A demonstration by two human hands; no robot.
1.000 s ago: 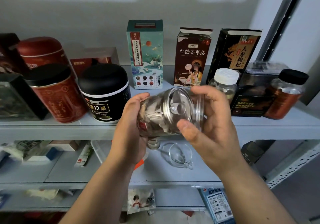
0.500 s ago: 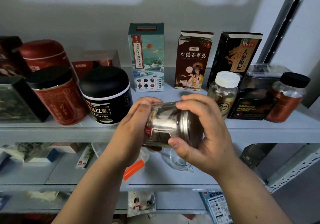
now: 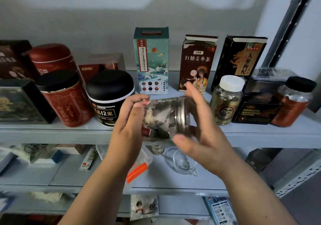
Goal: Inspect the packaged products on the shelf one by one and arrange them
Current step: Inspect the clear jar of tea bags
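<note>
A clear jar (image 3: 163,118) with a silver rim, filled with tea bags, lies on its side in front of the grey shelf (image 3: 52,129). My left hand (image 3: 128,125) grips its base end with curled fingers. My right hand (image 3: 199,131) is at the lid end with fingers spread and nearly straight, the thumb under the jar's rim. On the shelf stand a teal box (image 3: 151,59), a brown tea box (image 3: 198,63), a black box (image 3: 239,59), a white-capped bottle (image 3: 225,101) and a black-lidded tub (image 3: 109,96).
Red tins (image 3: 66,99) and dark boxes (image 3: 20,101) crowd the shelf's left. A black-capped jar (image 3: 293,101) and black packs (image 3: 258,108) stand at the right, beside the metal upright (image 3: 284,31). The lower shelf holds a glass cup (image 3: 180,162), an orange-striped bag (image 3: 137,171) and small packets.
The jar has turned from lid facing me to lying sideways. My right hand has loosened from a grip round the lid to spread fingers. The view has tilted slightly.
</note>
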